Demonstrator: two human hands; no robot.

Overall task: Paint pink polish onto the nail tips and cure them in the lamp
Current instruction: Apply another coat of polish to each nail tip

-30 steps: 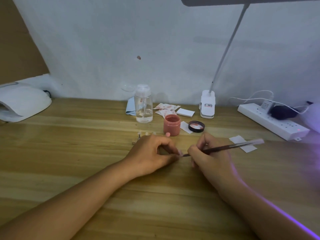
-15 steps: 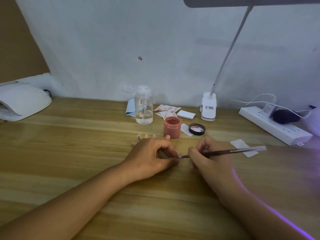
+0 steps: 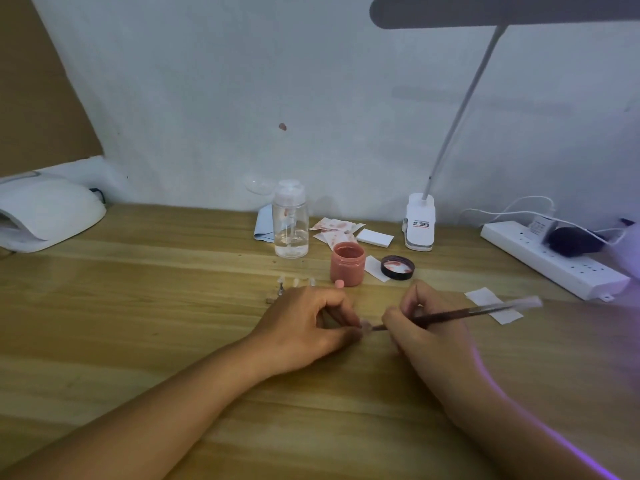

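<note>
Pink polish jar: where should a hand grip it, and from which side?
Grip the pink polish jar by its round side wall below the rim, thumb opposite fingers. It stands upright, mouth open, so a top grip would likely touch polish. Come from the near right: a pink nail tip lies at its front-left foot.

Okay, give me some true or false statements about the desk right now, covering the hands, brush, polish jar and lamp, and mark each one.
1. The right hand holds the brush. True.
2. The polish jar is closed. False: it is open and its lid lies beside it on the table.
3. The left hand pinches a nail tip at the brush's end. True.
4. The curing lamp sits at the table's right end. False: it sits at the left end.
</note>
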